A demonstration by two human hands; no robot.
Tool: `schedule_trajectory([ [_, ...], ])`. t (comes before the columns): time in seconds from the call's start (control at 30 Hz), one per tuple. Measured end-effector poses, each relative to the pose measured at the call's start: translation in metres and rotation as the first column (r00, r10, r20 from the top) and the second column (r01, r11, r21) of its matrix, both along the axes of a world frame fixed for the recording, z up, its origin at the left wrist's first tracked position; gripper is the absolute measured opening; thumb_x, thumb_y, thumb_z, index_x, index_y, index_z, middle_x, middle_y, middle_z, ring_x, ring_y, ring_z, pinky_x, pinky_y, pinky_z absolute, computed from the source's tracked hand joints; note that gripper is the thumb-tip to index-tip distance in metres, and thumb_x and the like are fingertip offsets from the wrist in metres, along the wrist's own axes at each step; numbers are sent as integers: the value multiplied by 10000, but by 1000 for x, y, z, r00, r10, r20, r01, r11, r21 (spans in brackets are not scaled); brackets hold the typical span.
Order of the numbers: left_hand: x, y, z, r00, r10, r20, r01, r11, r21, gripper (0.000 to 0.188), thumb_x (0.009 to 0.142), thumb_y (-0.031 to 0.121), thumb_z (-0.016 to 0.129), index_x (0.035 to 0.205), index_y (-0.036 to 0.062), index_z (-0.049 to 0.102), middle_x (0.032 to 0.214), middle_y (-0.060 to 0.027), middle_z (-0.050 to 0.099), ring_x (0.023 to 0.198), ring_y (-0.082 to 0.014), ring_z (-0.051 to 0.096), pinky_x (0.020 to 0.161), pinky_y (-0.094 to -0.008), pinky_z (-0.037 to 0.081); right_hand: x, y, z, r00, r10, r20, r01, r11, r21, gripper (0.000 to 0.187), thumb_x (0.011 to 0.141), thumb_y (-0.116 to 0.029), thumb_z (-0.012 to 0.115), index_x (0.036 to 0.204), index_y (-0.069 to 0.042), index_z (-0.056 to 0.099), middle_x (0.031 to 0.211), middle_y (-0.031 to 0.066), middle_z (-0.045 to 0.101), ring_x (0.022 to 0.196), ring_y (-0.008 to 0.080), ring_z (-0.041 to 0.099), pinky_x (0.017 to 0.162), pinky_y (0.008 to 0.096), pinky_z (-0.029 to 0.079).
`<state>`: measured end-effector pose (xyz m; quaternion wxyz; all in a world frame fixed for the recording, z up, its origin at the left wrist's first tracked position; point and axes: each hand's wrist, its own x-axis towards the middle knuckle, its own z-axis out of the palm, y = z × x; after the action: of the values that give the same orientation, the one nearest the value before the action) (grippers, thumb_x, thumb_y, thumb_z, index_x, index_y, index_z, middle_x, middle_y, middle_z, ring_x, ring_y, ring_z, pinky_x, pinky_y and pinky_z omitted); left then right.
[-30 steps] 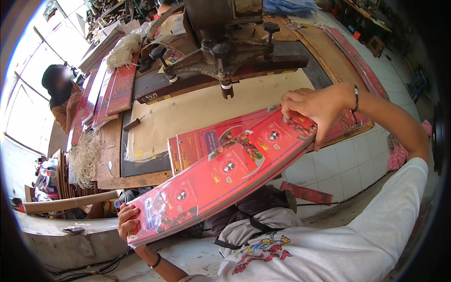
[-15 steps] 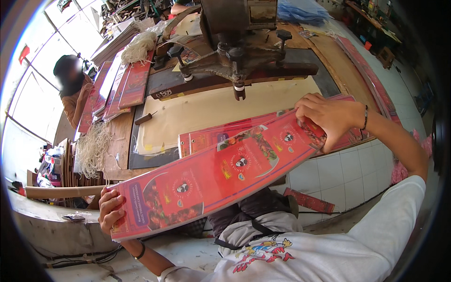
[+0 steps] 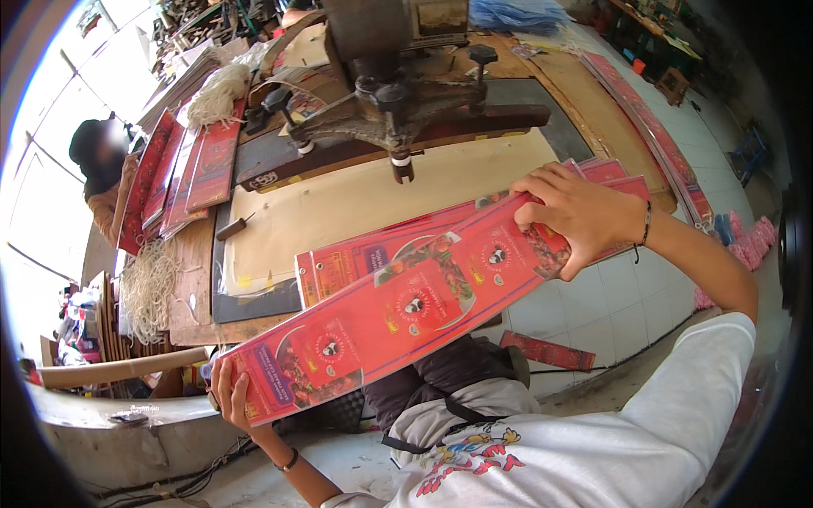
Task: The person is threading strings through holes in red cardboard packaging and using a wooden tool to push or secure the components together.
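A long stack of red printed sheets (image 3: pixel 377 326) with food pictures and a glossy surface slants across my lap, rising to the right. My left hand (image 3: pixel 233 394) grips its lower left end, fingers wrapped over the edge. At the upper right end my right hand (image 3: pixel 584 212) is closed on it, thumb at the near edge. Behind it, similar red sheets (image 3: pixel 318 269) lie on the bench edge, partly covered by the held stack. A cream board (image 3: pixel 339 199) lies beyond them under a dark press head (image 3: pixel 394 118). A wooden-handled awl (image 3: pixel 235 226) rests at the board's left edge.
Bundles of white string (image 3: pixel 216 97) and more red sheets (image 3: pixel 212 169) occupy the bench's left side, where a person (image 3: pixel 102 169) handles sheets. A red strip (image 3: pixel 547 350) lies on the tiled floor. Long red sheets (image 3: pixel 656 135) line the right edge; blue sheets (image 3: pixel 517 15) sit at the back.
The left end of the held stack has swung slightly rightward with my left hand. My view has shifted a little, moving the bench and press leftward in the picture. Both hands keep their hold.
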<state>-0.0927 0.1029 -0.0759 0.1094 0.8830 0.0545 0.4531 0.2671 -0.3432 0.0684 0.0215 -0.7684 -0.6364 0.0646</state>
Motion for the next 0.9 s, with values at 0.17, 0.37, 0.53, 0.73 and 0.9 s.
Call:
schedule_trajectory([
  [0.17, -9, -8, 25, 984, 58, -167, -86, 982, -168, 516, 887, 167, 665, 1371, 50, 529, 1501, -229, 404, 1379, -349, 420, 1126, -469, 375, 4, 5, -2, 999, 24, 42, -26, 999, 37, 780, 476, -348, 860, 1128, -144, 483, 1246, 188, 460, 1159, 418, 461, 997, 497, 359],
  [0.37, 4, -11, 27, 871, -18, 492, 492, 59, -869, 706, 935, 204, 487, 1543, -23, 208, 1473, -230, 423, 1282, -287, 515, 1038, -380, 473, 4, 5, -4, 999, -17, -37, 18, 999, 35, 785, 423, -320, 861, 1090, -136, 492, 1240, 171, 452, 1153, 417, 456, 992, 506, 367],
  [0.53, 9, -23, 28, 889, -107, 446, 444, -41, -895, 778, 895, 174, 585, 1542, -25, 200, 1428, -210, 487, 1185, -236, 589, 995, -352, 503, 7, 8, -10, 999, -21, -49, 23, 999, 30, 793, 385, -293, 861, 1068, -137, 487, 1249, 170, 448, 1153, 410, 456, 990, 521, 381],
  [0.73, 12, -26, 36, 867, -169, 468, 444, -164, -881, 694, 945, 191, 563, 1535, 8, 248, 1258, -127, 599, 1089, -153, 625, 934, -310, 527, -3, 9, 2, 999, -46, 26, 45, 997, 55, 769, 389, -301, 857, 1042, -157, 475, 1273, 173, 454, 1142, 424, 472, 986, 537, 375],
  [0.9, 14, -17, 15, 956, -88, 280, 282, 8, -960, 424, 1068, 311, 436, 1377, 23, 474, 1108, -72, 643, 989, -125, 636, 815, -276, 541, -11, 6, 29, 956, 9, 294, -68, 979, 192, 743, 393, -318, 851, 1013, -163, 473, 1298, 187, 469, 1115, 430, 493, 967, 573, 366],
])
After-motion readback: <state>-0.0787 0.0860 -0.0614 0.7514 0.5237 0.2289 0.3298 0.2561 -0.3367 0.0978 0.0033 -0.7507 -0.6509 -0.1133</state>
